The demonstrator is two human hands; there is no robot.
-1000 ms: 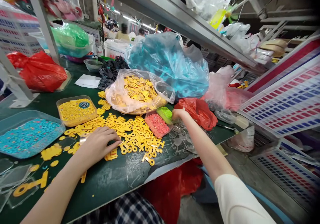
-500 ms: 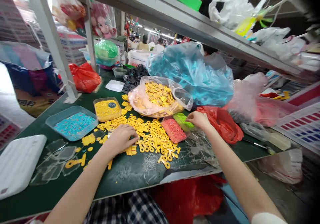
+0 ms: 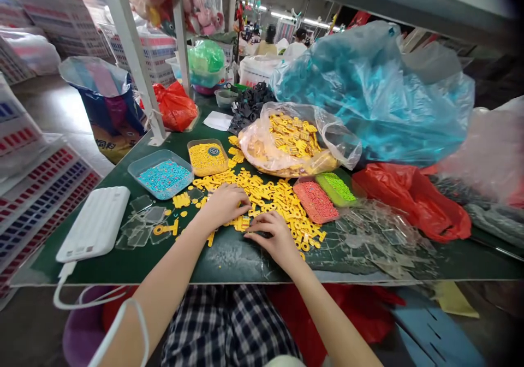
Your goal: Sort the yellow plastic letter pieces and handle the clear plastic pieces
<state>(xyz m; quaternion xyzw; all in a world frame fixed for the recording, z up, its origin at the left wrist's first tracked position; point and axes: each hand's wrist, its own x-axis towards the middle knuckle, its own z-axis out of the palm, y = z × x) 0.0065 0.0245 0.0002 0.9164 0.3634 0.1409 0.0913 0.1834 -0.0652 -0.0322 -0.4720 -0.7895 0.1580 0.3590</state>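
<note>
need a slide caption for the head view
Both hands, left hand and right hand, rest on a heap of yellow plastic pieces on a green table.

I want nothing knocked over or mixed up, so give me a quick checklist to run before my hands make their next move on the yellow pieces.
1. Both hands on the work: ok. Left hand and right hand rest at the near edge of the yellow plastic pieces.
2. A piece gripped: cannot tell; the fingers hide it.
3. Red bead tray and green bead tray clear of the right hand: ok, they sit apart from it.
4. Yellow bead tray and blue bead tray upright: ok.
5. Clear plastic sheets tidy: not ok, scattered loose.
6. White power bank on the table: ok, though its cable hangs off the edge.
</note>
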